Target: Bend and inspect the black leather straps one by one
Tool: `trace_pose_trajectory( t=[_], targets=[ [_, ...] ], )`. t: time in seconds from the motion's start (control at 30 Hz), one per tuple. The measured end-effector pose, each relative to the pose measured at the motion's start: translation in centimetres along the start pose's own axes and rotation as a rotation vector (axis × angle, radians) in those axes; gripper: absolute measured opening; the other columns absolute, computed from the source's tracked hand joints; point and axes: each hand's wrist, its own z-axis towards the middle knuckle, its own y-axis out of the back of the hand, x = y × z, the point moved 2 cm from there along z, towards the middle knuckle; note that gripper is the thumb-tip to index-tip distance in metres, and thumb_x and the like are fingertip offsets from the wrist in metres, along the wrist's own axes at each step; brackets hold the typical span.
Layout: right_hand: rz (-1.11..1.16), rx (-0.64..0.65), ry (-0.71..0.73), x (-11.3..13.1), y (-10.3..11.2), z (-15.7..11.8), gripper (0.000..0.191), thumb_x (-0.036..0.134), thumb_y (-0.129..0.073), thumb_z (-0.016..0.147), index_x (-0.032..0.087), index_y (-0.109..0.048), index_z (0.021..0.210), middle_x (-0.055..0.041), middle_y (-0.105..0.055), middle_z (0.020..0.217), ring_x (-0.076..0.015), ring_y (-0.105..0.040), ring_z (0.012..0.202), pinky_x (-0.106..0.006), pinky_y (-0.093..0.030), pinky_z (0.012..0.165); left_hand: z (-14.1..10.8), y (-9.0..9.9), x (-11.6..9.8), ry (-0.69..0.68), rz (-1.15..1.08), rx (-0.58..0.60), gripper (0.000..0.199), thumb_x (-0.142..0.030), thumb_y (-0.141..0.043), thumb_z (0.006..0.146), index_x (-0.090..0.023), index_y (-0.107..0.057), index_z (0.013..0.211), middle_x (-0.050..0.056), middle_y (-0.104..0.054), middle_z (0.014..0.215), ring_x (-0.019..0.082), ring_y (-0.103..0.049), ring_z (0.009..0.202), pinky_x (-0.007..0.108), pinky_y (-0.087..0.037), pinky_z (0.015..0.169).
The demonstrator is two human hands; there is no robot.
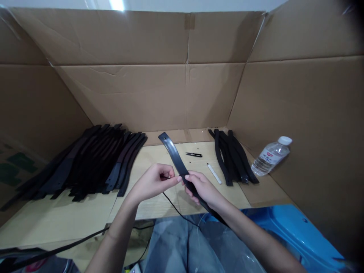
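Note:
A long, curved black strip (176,160) slants from the middle of the table down toward the lap. My right hand (200,186) is wrapped round it near its middle, thumb on top. My left hand (159,180) is closed beside the strip, its fingertips meeting the strip's left edge by the right thumb; what it pinches, if anything, is too small to make out. Beyond the hands lie small black snips (193,154) and a white pen-like tool (214,173).
A large pile of black strips (93,163) covers the left of the table (71,216). A smaller pile (231,157) lies at the right, near a leaning water bottle (271,156). Cardboard walls (127,98) surround the table. A blue plastic object (295,231) is at lower right.

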Motion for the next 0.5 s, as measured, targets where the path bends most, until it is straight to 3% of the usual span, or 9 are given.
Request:
trace_pose_trajectory(
  t=[0.13,0.23,0.3,0.4,0.5],
  targets=[
    [0.062,0.060,-0.045,0.5,0.0,-0.9,0.019,0.034,-0.041,0.087,0.020,-0.049,0.078,0.0084,-0.044,0.045,-0.0067,-0.032,0.028,-0.017,-0.023,0.026,-0.6,-0.3,0.7,-0.013,-0.135,0.134,0.033,-0.041,-0.059,0.085,-0.013,-0.057,0.067,-0.007,-0.030,0.052,0.007,-0.025,0.050,0.021,-0.020,0.047],
    [0.077,0.160,-0.087,1.2,0.0,-1.8,0.020,0.034,-0.041,0.087,0.019,-0.050,0.078,0.0085,-0.043,0.043,-0.0063,-0.030,0.028,-0.017,-0.022,0.026,-0.8,-0.6,1.8,-0.074,-0.187,0.176,0.032,-0.041,-0.058,0.086,-0.012,-0.061,0.073,-0.006,-0.034,0.055,0.007,-0.026,0.051,0.021,-0.021,0.047],
    [0.037,0.268,-0.120,1.7,0.1,-2.4,0.019,0.032,-0.042,0.086,0.018,-0.050,0.078,0.0084,-0.043,0.043,-0.0058,-0.029,0.028,-0.016,-0.023,0.027,-0.8,-0.7,2.3,-0.119,-0.196,0.166,0.030,-0.040,-0.060,0.084,-0.012,-0.062,0.074,-0.006,-0.035,0.052,0.007,-0.027,0.050,0.021,-0.023,0.046],
    [-0.102,0.463,-0.182,2.7,0.4,-3.1,0.015,0.027,-0.042,0.086,0.017,-0.050,0.077,0.0084,-0.044,0.045,-0.0049,-0.030,0.030,-0.015,-0.023,0.029,-1.1,-0.6,2.0,-0.201,-0.157,0.129,0.025,-0.036,-0.064,0.080,-0.012,-0.063,0.073,-0.002,-0.048,0.058,0.010,-0.040,0.055,0.021,-0.033,0.050],
    [-0.328,0.660,-0.225,4.2,0.5,-3.9,0.017,0.024,-0.043,0.085,0.017,-0.049,0.072,0.0086,-0.043,0.045,-0.0046,-0.030,0.031,-0.015,-0.022,0.028,-1.7,-1.1,0.4,-0.219,-0.095,0.267,0.024,-0.033,-0.062,0.080,-0.011,-0.064,0.070,0.000,-0.052,0.058,0.010,-0.043,0.055,0.020,-0.034,0.049]
  ],
)
